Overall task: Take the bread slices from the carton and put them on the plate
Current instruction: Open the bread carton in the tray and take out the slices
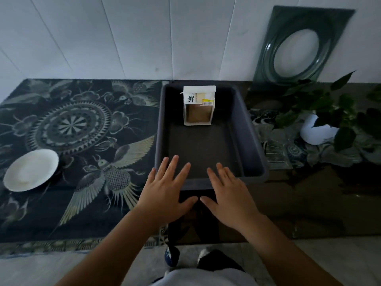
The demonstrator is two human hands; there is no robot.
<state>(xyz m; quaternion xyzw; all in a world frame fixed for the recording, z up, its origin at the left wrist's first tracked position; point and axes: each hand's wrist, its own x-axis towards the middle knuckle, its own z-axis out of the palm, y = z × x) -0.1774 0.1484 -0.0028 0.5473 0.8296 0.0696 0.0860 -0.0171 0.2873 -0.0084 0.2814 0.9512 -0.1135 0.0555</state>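
Both hands hover flat, palms down, over the near rim of a dark tray (255, 145) on the bench: left hand (165, 195) and right hand (228, 200), each grip spread and empty. The bread carton (199, 105) stands upright at the tray's far end. The white plate (31, 170) sits well apart, far left.

Carton (199, 106) in tray (255, 141) — hands (167, 195) empty

A home setting: a low table against a white panelled wall (103, 38), draped with a dark ornamental cloth (82, 124) patterned with a mandala and winged insects. Right of the cloth stand a leafy houseplant (329, 108) in a white pot and a green glass ornament (296, 44).
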